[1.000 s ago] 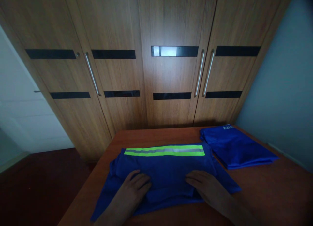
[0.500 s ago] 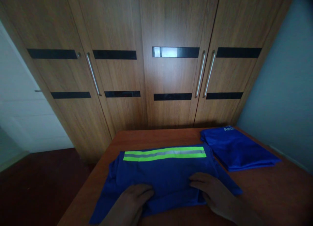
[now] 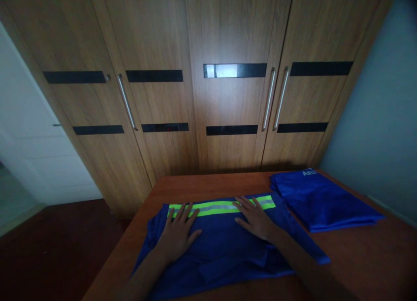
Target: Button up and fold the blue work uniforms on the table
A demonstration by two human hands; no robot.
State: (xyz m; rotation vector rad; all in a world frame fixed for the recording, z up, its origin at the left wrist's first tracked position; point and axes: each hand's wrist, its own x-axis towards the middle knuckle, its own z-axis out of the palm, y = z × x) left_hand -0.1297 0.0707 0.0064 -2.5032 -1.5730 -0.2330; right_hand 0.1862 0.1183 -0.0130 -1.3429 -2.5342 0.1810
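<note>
A blue work garment (image 3: 221, 240) lies partly folded on the wooden table, with a yellow-green and grey reflective strip (image 3: 215, 207) along its far edge. Flat on its left side rests my left hand (image 3: 177, 233), fingers spread and their tips on the strip. My right hand (image 3: 256, 218) is likewise spread out on the right part of the garment, fingertips over the strip. Neither hand grips the cloth. Wrinkles run through the near part of the fabric, and both forearms cover some of it.
A second folded blue garment (image 3: 325, 203) with pale lettering lies at the table's right. Behind the reddish-brown table (image 3: 195, 183) stands a wooden wardrobe (image 3: 228, 149) with metal handles. A white door (image 3: 48, 162) is at the left, a pale wall (image 3: 374, 131) at the right.
Both hands have moved from the garment's near edge, where their fingers were curled at the cloth, forward to the reflective strip. Their fingers are now spread flat.
</note>
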